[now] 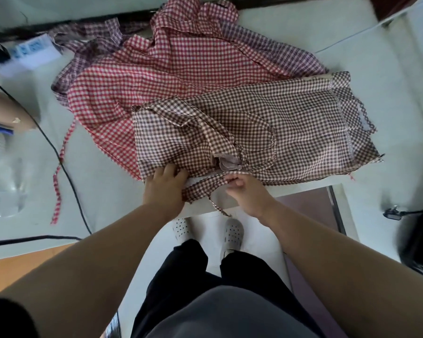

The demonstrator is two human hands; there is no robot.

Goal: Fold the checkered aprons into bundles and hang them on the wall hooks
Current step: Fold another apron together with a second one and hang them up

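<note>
A: How many aprons are there?

B: Three, all on the white table. The brown apron is on top, at the centre and right of the frame. The red apron lies under it and spreads toward the upper left. A purple apron is lowest, showing only at the upper left and upper right edges of the pile.

A: And the brown one, how does it look?

B: Small brown-and-cream checks, laid out flat in a rough rectangle, with a crumpled bunch of cloth and ties heaped at its middle. Its near edge lies along the table's front edge.

A: Hands?

B: Two. The left hand has its fingers stretched flat on the apron's near left corner, pressing it down. The right hand, just beside it, has curled fingers and pinches the brown strap, which runs along the near edge between the two hands.

A: Anything else?

B: One red strap trails down the left of the table and one black cable crosses it. Two white perforated shoes stand on the floor at lower centre, and there is one white box, blurred, at the upper left.
</note>
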